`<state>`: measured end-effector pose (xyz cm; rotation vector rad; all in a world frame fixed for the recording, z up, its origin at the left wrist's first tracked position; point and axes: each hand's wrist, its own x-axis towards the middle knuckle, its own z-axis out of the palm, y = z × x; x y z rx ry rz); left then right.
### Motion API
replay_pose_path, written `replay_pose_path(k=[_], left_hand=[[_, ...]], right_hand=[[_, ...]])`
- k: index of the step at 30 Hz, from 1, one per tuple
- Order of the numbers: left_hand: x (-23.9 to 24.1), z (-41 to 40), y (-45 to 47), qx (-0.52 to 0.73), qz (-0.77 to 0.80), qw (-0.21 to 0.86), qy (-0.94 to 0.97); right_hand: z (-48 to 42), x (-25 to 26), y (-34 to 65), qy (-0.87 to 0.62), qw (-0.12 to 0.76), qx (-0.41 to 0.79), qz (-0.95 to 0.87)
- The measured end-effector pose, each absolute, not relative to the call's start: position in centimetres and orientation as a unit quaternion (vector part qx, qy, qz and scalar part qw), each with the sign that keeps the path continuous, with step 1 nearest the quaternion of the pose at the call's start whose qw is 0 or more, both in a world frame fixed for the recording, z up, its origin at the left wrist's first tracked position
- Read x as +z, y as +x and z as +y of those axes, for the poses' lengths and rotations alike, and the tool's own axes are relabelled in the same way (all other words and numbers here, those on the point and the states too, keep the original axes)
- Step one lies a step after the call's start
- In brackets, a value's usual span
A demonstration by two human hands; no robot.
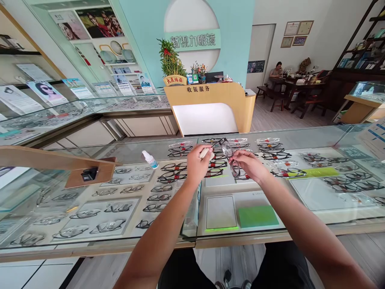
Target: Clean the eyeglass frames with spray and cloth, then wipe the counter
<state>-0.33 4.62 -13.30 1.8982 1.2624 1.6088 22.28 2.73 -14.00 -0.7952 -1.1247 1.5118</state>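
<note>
Above the glass display case [192, 237], my right hand [248, 163] grips a pair of dark-framed eyeglasses [227, 149] by the lower lens side, the frame held upright on its edge. My left hand [199, 162] is closed on a crumpled white cloth [207, 153], close to the upper end of the glasses and one of their temples. Whether the cloth touches the frame I cannot tell. To the left, a small white spray bottle [149, 159] with a blue label rests on the glass top. Rows of eyeglasses [171, 176] lie inside the case beneath my hands.
A wooden stand [87, 170] with a small black box stands at the left on the glass. Across the aisle is a wooden cashier counter [210, 94] with a potted plant [171, 60]. A person [276, 71] sits at a dark table at the back right.
</note>
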Motion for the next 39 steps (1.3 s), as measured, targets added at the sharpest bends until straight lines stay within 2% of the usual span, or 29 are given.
replay_pose_path(k=[2, 4, 10, 13, 16, 20, 27, 29, 31, 35, 39], left_hand=[[-13.1, 4.6, -0.9, 0.554, 0.460, 0.053, 0.691], [-13.0, 4.7, -1.4, 0.533, 0.479, -0.024, 0.697], [-12.6, 4.9, -2.4, 0.565, 0.509, -0.088, 0.643], [-12.5, 4.3, -1.7, 0.551, 0.468, -0.032, 0.690], [-12.9, 3.4, -0.4, 0.458, 0.394, 0.060, 0.795], [-14.2, 2.9, 1.0, 0.368, 0.368, 0.087, 0.849], [-14.3, 2.5, 1.5, 0.427, 0.380, 0.139, 0.809], [-13.8, 2.1, 1.6, 0.453, 0.379, 0.190, 0.784], [-13.3, 1.6, 1.5, 0.450, 0.382, 0.284, 0.755], [-13.0, 1.1, 1.3, 0.293, 0.362, 0.495, 0.734], [-14.5, 0.9, 1.6, 0.151, 0.322, 0.515, 0.780]], right_hand=[[2.7, -13.7, 22.5, -0.337, 0.511, 0.626, -0.482], [2.6, -13.6, 22.6, -0.331, 0.506, 0.634, -0.482], [2.4, -13.3, 22.8, -0.265, 0.522, 0.675, -0.449], [2.5, -13.1, 23.1, -0.243, 0.530, 0.692, -0.425], [2.3, -12.8, 23.1, -0.235, 0.532, 0.700, -0.415], [2.0, -12.5, 22.9, -0.233, 0.535, 0.697, -0.417], [2.0, -12.3, 23.3, -0.213, 0.602, 0.648, -0.415], [2.1, -12.1, 23.7, -0.216, 0.609, 0.647, -0.404], [2.2, -11.8, 24.2, -0.221, 0.619, 0.642, -0.394], [2.5, -11.2, 25.5, -0.236, 0.652, 0.608, -0.386], [2.5, -11.2, 26.0, -0.245, 0.653, 0.609, -0.378]])
